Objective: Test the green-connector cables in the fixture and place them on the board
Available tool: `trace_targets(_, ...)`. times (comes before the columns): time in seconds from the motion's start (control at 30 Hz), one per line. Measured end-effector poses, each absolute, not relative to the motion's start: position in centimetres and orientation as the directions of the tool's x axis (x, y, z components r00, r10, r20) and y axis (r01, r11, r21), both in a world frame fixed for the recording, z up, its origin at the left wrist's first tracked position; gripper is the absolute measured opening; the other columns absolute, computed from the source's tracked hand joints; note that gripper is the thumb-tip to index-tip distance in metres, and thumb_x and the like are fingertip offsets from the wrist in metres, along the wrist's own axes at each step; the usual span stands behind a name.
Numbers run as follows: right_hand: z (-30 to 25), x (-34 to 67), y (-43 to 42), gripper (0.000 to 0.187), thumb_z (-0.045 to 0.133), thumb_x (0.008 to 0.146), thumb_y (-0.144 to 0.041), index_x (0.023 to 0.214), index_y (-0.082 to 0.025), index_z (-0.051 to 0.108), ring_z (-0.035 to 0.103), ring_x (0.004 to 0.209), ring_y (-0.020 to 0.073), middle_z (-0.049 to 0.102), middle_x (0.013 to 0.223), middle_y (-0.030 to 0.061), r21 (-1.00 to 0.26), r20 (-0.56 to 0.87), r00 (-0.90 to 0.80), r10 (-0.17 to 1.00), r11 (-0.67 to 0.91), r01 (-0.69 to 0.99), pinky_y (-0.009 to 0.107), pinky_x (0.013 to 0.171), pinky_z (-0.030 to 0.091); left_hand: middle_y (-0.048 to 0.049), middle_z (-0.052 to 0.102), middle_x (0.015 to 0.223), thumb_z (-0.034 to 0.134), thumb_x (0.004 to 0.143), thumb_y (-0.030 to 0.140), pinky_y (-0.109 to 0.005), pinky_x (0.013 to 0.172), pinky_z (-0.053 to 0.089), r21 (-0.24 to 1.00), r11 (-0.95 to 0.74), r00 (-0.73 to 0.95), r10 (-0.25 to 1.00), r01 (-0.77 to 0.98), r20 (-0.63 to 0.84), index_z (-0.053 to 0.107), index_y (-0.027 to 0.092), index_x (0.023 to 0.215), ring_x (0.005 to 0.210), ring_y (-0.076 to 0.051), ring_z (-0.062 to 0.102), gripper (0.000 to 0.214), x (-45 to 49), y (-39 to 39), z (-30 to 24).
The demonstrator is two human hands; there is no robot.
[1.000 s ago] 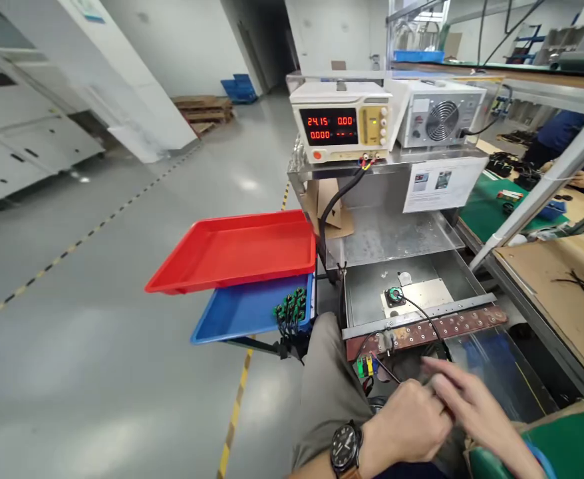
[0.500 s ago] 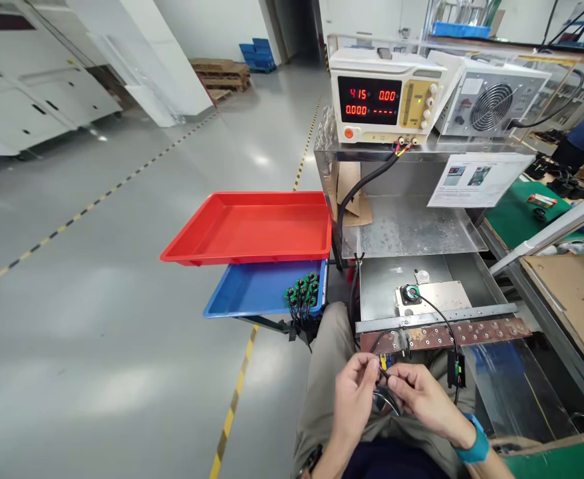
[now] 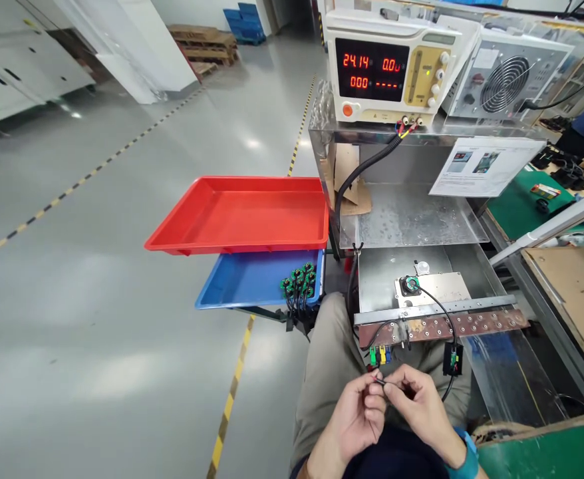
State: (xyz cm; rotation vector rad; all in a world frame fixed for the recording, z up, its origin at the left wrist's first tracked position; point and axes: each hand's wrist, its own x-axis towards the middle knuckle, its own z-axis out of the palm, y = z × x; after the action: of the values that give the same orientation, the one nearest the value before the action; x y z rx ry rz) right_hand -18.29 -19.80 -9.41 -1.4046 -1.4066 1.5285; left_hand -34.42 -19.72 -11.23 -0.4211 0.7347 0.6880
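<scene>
**Both hands pinching a thin wire below the bench edge**

Over the lap, the left hand point(image 3: 356, 416) and right hand point(image 3: 422, 409) meet, fingertips pinched together on a thin black wire point(image 3: 389, 384). Just above it hang coloured clips point(image 3: 380, 354) under the brown strip point(image 3: 444, 327) edging the metal bench point(image 3: 412, 219). Left of the bench, a blue tray point(image 3: 242, 283) sits beneath a red tray point(image 3: 237, 216), with open grey floor point(image 3: 97, 299) beyond. Farthest, atop the bench, the power supply point(image 3: 386, 70) glows.

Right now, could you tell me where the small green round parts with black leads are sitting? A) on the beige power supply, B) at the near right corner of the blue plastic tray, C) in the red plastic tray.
B: the small green round parts cluster in the blue plastic tray's near right corner, under the red plastic tray.
</scene>
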Motion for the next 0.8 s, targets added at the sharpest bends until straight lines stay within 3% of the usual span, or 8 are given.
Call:
trace_targets(0.1,-9.6,-19.4,-19.5,0.026,0.053,0.098,-0.038,0.083,-0.019,0.064,0.06,0.071,0.0171,0.067,0.077,0.0037,-0.881,-0.161,-0.197,0.967,-0.051,0.47,0.028,0.068,0.042,0.0067,0.054,0.057,0.08,0.078,0.037,-0.011,0.037,0.028,0.262,0.671,0.258,0.571,-0.693,-0.78,0.061,0.013,0.08,0.039,-0.001,0.045,0.031,-34.2,-19.8,-12.4)
trace_targets(0.2,-10.0,-20.4,-18.9,0.02,0.046,0.098,-0.025,0.087,-0.02,0.061,0.06,0.067,0.0174,0.066,0.076,0.004,-0.707,-0.08,-0.21,0.974,0.093,0.701,0.029,0.064,0.036,0.0045,0.058,0.058,0.072,0.076,0.063,-0.017,0.037,0.031,0.723,0.558,-0.042,0.779,-0.408,-0.626,0.064,0.015,0.089,0.042,-0.008,0.051,0.05,-34.5,-20.1,-13.6)
trace_targets(0.3,-10.7,-21.0,-18.3,0.019,0.044,0.096,-0.018,0.084,-0.02,0.058,0.06,0.063,0.0171,0.064,0.073,0.0036,-0.598,-0.088,-0.236,0.968,0.138,0.789,0.029,0.061,0.03,0.0011,0.063,0.065,0.06,0.086,0.062,-0.022,0.046,0.041,0.891,0.447,-0.148,0.879,-0.075,-0.453,0.067,0.016,0.098,0.049,-0.012,0.055,0.049,-35.1,-20.3,-14.4)
trace_targets(0.4,-11.0,-21.1,-17.9,0.017,0.045,0.096,-0.018,0.084,-0.02,0.057,0.061,0.062,0.0172,0.065,0.073,0.0035,-0.569,-0.123,-0.224,0.967,0.116,0.814,0.029,0.06,0.028,-0.0066,0.075,0.088,0.053,0.094,0.047,-0.029,0.068,0.054,0.924,0.333,-0.127,0.941,0.188,-0.313,0.07,0.02,0.107,0.069,-0.018,0.068,0.034,-35.4,-20.2,-14.4)
trace_targets(0.5,-10.9,-20.9,-17.4,0.017,0.045,0.096,-0.018,0.085,-0.019,0.058,0.063,0.065,0.0183,0.068,0.075,0.0046,-0.571,-0.165,-0.218,0.962,0.087,0.816,0.029,0.061,0.029,-0.0091,0.076,0.112,0.051,0.095,0.037,-0.032,0.083,0.055,0.89,0.224,-0.067,0.974,0.398,-0.215,0.071,0.025,0.114,0.095,-0.024,0.073,0.03,-35.2,-20.0,-13.9)
trace_targets(0.63,-10.6,-20.7,-16.4,0.016,0.048,0.092,-0.016,0.085,-0.02,0.061,0.067,0.07,0.0194,0.071,0.076,0.0044,-0.556,-0.208,-0.203,0.957,0.055,0.829,0.029,0.063,0.031,-0.0067,0.076,0.11,0.044,0.097,0.027,-0.031,0.075,0.055,0.77,0.053,0.028,0.995,0.636,-0.091,0.067,0.025,0.123,0.093,-0.024,0.074,0.035,-35.0,-19.5,-13.4)
trace_targets(0.8,-10.7,-20.8,-15.7,0.02,0.049,0.089,-0.011,0.081,-0.02,0.064,0.07,0.076,0.019,0.074,0.078,0.0046,-0.562,-0.24,-0.203,0.949,0.035,0.827,0.026,0.065,0.033,-0.0039,0.074,0.1,0.033,0.101,0.02,-0.027,0.064,0.052,0.54,-0.153,0.128,0.988,0.828,0.083,0.065,0.022,0.116,0.082,-0.018,0.074,0.036,-35.3,-18.9,-14.7)
